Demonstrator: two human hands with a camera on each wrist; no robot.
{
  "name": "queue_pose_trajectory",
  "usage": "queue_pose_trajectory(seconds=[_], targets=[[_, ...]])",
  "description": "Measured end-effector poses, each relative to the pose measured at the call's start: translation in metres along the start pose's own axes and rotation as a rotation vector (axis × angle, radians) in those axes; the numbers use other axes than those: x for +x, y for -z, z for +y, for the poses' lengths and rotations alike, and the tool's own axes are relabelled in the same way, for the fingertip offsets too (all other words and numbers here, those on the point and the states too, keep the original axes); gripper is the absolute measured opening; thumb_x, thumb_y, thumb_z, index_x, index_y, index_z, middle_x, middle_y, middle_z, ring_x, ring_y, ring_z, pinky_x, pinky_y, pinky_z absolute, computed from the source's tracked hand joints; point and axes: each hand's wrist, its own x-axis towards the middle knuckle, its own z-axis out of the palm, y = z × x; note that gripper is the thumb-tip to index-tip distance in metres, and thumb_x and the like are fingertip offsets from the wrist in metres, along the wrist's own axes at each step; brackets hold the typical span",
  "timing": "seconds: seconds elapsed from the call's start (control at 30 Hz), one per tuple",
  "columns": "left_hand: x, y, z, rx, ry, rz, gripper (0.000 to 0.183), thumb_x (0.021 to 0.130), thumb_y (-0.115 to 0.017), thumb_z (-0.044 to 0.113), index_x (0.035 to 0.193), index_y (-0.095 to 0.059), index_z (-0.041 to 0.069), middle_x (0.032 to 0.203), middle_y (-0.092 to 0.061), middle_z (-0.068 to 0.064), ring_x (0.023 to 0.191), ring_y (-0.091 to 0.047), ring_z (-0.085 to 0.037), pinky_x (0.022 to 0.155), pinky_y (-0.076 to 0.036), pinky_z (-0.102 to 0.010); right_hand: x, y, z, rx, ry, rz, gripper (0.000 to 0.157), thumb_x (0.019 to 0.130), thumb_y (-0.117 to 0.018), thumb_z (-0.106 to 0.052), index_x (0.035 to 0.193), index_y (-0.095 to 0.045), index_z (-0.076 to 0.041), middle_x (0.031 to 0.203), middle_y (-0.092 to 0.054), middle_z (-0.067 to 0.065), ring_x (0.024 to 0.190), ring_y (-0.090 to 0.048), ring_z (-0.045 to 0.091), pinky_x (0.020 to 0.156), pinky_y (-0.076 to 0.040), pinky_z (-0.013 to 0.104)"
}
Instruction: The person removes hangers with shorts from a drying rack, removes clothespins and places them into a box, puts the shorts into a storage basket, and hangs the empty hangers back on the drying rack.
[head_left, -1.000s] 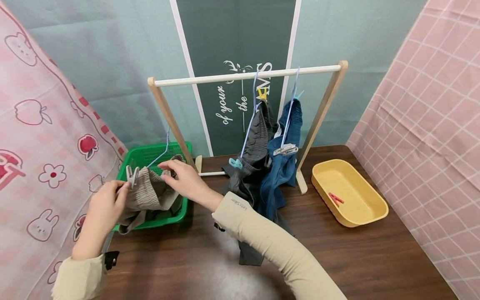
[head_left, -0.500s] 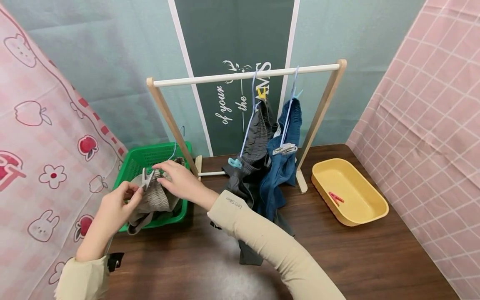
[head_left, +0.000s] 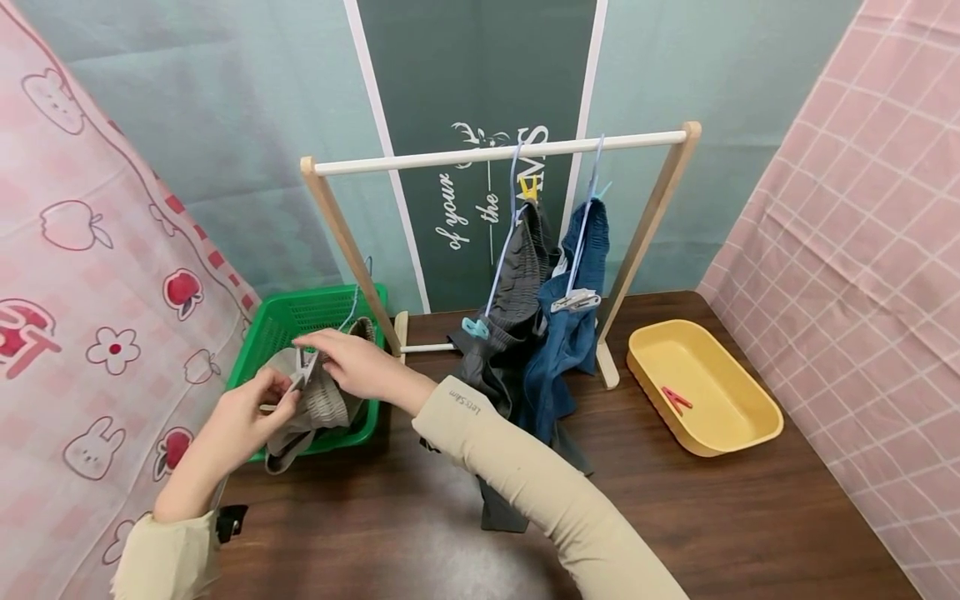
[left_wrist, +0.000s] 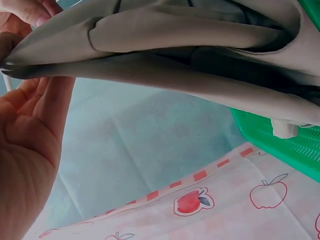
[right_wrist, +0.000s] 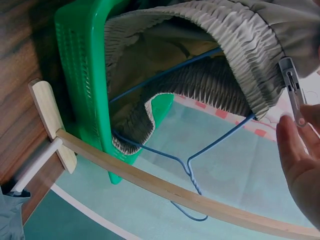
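Left hand (head_left: 240, 421) at waistband (head_left: 324, 398) edge

Even, fairly bright light fills the head view and seems to fall from above, leaving a pale, soft-edged glare on the brown table (head_left: 442, 550). A dark shadow lies just beside the green basket (head_left: 247, 342). The frame stays mostly sharp, though the wide lens splays the rack (head_left: 337, 229). The left wrist view is cooler and duller; the left hand (left_wrist: 30, 145) looks dim, folds of the trousers (left_wrist: 165, 32) sink nearly to black. In the right wrist view, the table darkens at upper left and lens distortion bows the rack's post.
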Motion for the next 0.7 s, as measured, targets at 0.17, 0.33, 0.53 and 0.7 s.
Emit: queue_pose_trajectory(seconds=[0.17, 0.33, 0.53, 0.7], targets=[[0.000, -0.001, -0.001, -0.011, -0.017, -0.010, 0.017, 0.079, -0.067, -0.006, 0.088, -0.056, 0.002, 0.078, -0.062, -0.006, 0.070, -0.064, -0.007, 0.058, -0.055, -0.023, 0.000, -0.001, -0.002, -0.013, 0.006, -0.034, 0.050, 0.100, -0.045, -0.007, 0.148, -0.033, -0.013, 0.155, -0.033, 0.005, 0.142, -0.034, 0.014, 0.109, -0.036, 0.018], [-0.001, -0.001, -0.001, -0.020, -0.012, -0.006, 0.017, 0.079, -0.066, -0.007, 0.087, -0.055, 0.003, 0.078, -0.062, -0.005, 0.070, -0.065, -0.009, 0.058, -0.054, -0.021, 0.000, -0.001, -0.004, -0.056, -0.022, -0.004, 0.047, 0.099, -0.047, -0.008, 0.145, -0.039, -0.014, 0.151, -0.041, 0.002, 0.136, -0.044, 0.012, 0.103, -0.042, 0.017], [-0.001, 0.000, -0.003, -0.019, 0.052, -0.020, 0.013, 0.082, -0.066, -0.003, 0.088, -0.057, 0.005, 0.079, -0.065, -0.006, 0.072, -0.068, -0.016, 0.059, -0.052, -0.017, -0.004, 0.000, 0.002, -0.043, -0.009, 0.087, 0.040, 0.095, -0.056, -0.008, 0.134, -0.053, -0.013, 0.138, -0.055, 0.003, 0.114, -0.060, 0.012, 0.090, -0.047, 0.013], [-0.001, 0.003, -0.003, -0.035, 0.118, -0.051, 0.013, 0.083, -0.066, -0.001, 0.091, -0.058, 0.004, 0.083, -0.067, -0.008, 0.074, -0.062, 0.002, 0.059, -0.050, -0.016, -0.005, -0.001, 0.007, 0.012, 0.004, 0.114, 0.034, 0.092, -0.060, -0.010, 0.126, -0.059, -0.011, 0.129, -0.060, 0.004, 0.106, -0.064, 0.012, 0.087, -0.046, 0.010]])
